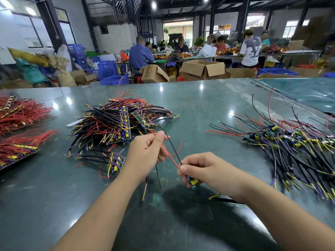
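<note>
Left hand [146, 151] pinches 2 wires [171, 157], right hand [204, 169] grips their small board [193, 181] (carton [154, 74] print too blurred).

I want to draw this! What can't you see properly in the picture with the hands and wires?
Head view: the small board is mostly covered by fingers of the right hand.
Head view: where the red wire and black wire join it is hidden by that thumb.
Head view: the right-side pile is cut off by the frame edge.
Head view: the people behind are blurred.
</note>
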`<state>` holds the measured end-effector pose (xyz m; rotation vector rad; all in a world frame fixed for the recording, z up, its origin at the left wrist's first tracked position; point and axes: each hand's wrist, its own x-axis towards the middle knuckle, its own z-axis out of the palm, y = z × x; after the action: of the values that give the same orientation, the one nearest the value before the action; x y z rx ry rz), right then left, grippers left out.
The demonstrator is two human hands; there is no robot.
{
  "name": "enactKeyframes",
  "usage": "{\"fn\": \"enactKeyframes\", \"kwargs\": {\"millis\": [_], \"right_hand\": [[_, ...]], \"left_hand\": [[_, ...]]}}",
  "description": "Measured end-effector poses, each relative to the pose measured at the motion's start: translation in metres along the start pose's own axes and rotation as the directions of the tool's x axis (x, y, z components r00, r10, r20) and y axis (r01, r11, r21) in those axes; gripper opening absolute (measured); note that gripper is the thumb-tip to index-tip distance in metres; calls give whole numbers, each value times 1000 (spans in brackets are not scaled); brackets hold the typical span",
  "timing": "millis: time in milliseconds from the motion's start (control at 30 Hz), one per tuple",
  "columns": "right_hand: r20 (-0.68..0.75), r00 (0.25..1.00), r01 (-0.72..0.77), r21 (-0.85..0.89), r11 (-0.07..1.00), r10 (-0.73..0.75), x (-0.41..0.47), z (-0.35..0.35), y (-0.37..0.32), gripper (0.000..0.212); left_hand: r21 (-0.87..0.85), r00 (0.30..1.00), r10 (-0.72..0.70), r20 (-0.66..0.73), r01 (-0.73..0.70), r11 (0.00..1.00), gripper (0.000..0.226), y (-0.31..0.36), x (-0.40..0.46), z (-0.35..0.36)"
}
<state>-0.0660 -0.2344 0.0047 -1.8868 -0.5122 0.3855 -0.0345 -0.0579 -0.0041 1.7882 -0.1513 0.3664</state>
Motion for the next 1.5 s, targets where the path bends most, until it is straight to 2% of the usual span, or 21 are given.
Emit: {"fn": "enactKeyframes", "kwargs": {"millis": [67,200,367,567,700,1000,1133,1267,1400,1500], "right_hand": [[46,999,-11,-22,1000,12,-3,-4,-1,21],[109,993,-45,-61,997,52,-6,-7,1,22],[170,985,-27,-55,998,36,-7,-11,-5,23],[279,958,-41,-108,993,70,-11,-16,-5,21],[305,949,-52,-105,993,82,-11,-16,-4,20],[342,937,-9,-167,986,67,-6,-12,-2,21],[378,925,18,-163,986,46,-4,-16,-3,19],[429,903,12,-123,992,42,-6,-23,-5,19],[469,883,61,-162,985,22,-10,-29,-9,18],[452,892,70,-150,986,6,-11,-30,-7,21]], "left_hand": [[52,1000,21,20,-22,998,33,0,2,-5],[51,999,35,32,-37,998,41,2,4,-13],[-180,993,-96,62,106,978,45,7,4,-11],[-273,978,-148,145,184,944,42,5,-1,-1],[-246,980,-93,175,136,960,32,5,-2,-2],[-70,999,-22,43,25,997,27,0,-4,6],[-60,1000,-24,-13,23,998,30,1,-5,9],[-54,1000,2,-29,-3,999,31,3,-8,11],[-72,1000,5,-25,-7,997,33,3,-9,13],[-84,999,-19,-26,17,996,35,3,-7,13]]}}
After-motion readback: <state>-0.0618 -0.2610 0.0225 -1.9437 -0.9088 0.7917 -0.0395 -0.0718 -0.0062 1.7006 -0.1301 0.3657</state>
